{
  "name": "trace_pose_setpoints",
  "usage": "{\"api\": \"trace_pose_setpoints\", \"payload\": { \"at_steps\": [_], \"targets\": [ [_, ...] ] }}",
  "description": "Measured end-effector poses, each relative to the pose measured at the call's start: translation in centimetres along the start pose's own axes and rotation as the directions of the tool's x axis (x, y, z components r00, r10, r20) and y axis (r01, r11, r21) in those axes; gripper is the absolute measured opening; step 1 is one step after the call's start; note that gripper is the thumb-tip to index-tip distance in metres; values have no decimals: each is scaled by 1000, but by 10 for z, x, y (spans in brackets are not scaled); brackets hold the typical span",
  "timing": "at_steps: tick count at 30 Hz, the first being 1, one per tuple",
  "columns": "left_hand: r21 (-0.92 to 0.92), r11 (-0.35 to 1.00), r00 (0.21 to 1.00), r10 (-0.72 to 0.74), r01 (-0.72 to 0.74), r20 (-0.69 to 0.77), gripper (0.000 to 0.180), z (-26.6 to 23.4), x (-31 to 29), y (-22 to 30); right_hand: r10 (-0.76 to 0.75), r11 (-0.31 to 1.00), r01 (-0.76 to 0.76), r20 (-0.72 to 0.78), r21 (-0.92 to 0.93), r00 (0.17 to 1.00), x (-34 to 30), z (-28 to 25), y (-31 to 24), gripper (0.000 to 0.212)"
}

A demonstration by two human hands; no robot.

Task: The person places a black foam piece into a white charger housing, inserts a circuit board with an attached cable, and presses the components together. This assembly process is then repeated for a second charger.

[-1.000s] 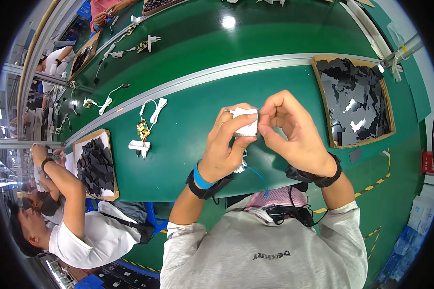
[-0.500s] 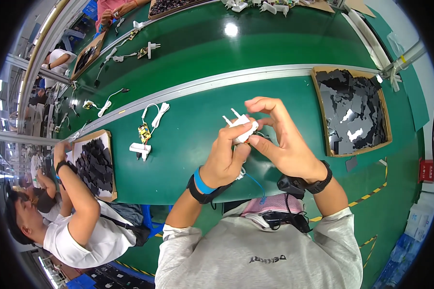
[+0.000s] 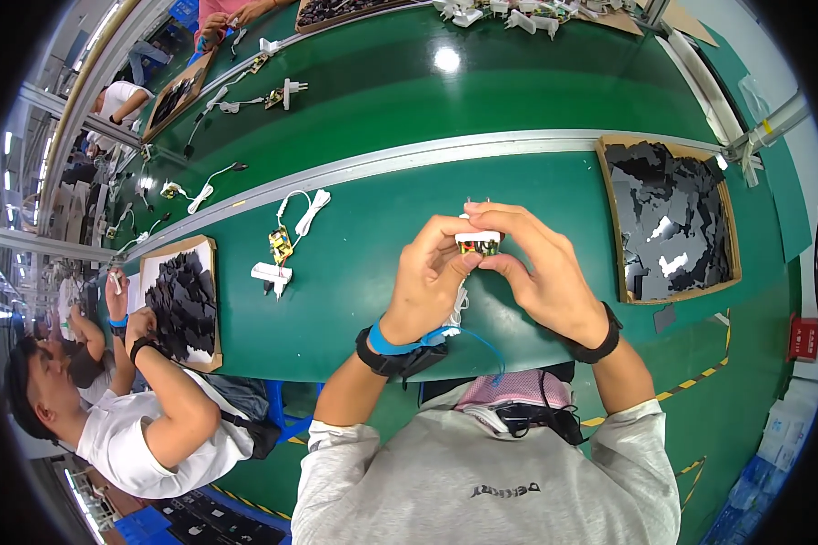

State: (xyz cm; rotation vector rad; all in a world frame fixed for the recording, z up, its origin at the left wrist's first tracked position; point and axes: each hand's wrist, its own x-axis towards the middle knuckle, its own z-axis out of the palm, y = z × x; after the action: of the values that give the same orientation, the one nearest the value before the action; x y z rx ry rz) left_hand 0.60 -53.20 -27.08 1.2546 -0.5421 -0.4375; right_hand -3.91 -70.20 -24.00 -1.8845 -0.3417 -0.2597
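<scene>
Both hands hold a white plug adapter [image 3: 478, 238] over the green bench, its prongs pointing away from me. A circuit board [image 3: 479, 249] with yellow and red parts shows at its near, open side. My left hand [image 3: 433, 272] pinches the left end between thumb and fingers. On the right end, my right hand [image 3: 538, 270] is closed, its fingers over the top and thumb below. A white cable [image 3: 457, 309] hangs beneath the left hand. To the left lies another adapter [image 3: 271, 274] with a bare circuit board [image 3: 281, 243] and a coiled white cable [image 3: 313, 212].
A cardboard tray [image 3: 734, 275] of black sheet pieces stands at the right, another tray [image 3: 214, 307] at the left beside a seated co-worker [image 3: 154, 418]. A metal rail [image 3: 409, 160] crosses the bench. Beyond it lie more adapters [image 3: 286, 94] and a strip of boards and cables.
The adapter has been turned so its prongs point away and its open side faces me. My right fingers have closed onto it. The co-worker's hands have moved down toward the tray.
</scene>
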Motion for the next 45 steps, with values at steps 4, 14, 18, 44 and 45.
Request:
{"api": "trace_pose_setpoints", "payload": {
  "at_steps": [4, 14, 18, 44, 45],
  "targets": [
    [30, 999, 999, -14, 15, -33, 28, -1, 3, -3, 14, 1000, -14, -72, -5, 997, -1, 8, 6, 46],
    [-101, 995, 995, -32, 23, -89, 37, 4, 2, 5, -158, 926, 107, -113, -362, 981, -6, 0, 3, 28],
    [-117, 992, 997, -55, 48, -55, 39, 3, 0, 2, -172, 927, 128, -97, -352, 980, -5, -2, 6, 28],
    [41, 999, 992, 25, -19, -125, 42, 8, -17, 56, 5, 993, -18, 106, 121, 994, -23, -8, -4, 75],
    [-7, 1000, 988, 27, -28, -155, 42, 11, -19, 61, -27, 1000, 26, 129, 11, 991, -23, -5, -5, 75]
  ]
}}
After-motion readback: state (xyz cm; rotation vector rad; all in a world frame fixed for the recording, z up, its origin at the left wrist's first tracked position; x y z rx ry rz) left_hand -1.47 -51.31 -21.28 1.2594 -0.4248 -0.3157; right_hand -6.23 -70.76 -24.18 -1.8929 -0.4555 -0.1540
